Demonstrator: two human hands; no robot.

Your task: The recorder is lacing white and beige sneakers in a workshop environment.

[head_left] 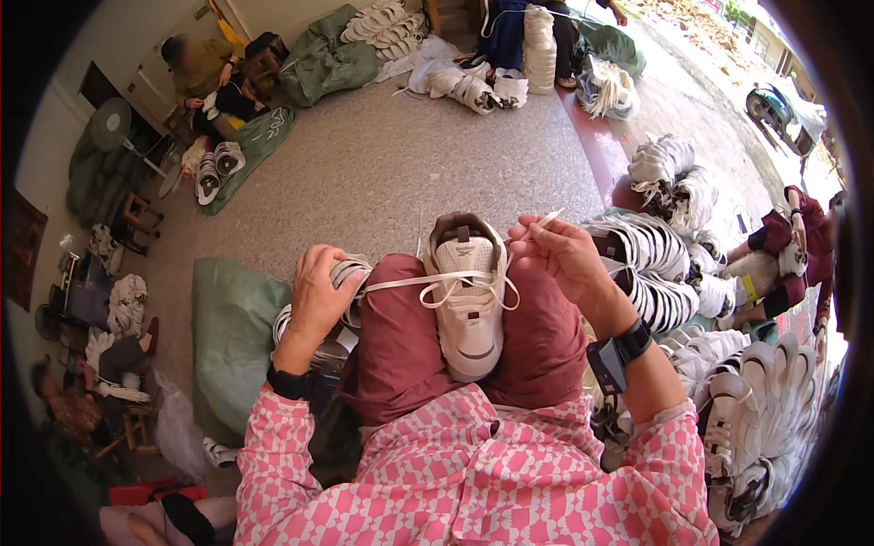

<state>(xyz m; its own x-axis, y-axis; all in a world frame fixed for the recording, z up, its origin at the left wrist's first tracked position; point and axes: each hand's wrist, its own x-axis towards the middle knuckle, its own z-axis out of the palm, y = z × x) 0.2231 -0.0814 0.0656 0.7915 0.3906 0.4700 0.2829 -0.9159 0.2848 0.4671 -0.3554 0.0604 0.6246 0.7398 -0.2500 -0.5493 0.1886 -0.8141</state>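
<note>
A white sneaker point(470, 320) with a brown-lined collar rests between my knees, its toe toward me. Its white shoelace point(411, 281) crosses the upper in loose loops at the middle. From there the lace stretches left over my thigh to my left hand point(320, 287), whose fingers are closed on that end. My right hand point(566, 253), raised just right of the shoe's collar, pinches the other lace end between thumb and fingertips, with a short white tip sticking up. Behind my left hand, more striped white shoe pieces point(349, 270) show in part.
Stacked white shoe uppers point(651, 264) lie close on my right, with more shoes point(760, 409) nearer. A green sack point(232, 332) stands on my left. Across the floor, a seated person point(205, 82) works beside a fan point(111, 123). Other people sit at left and right.
</note>
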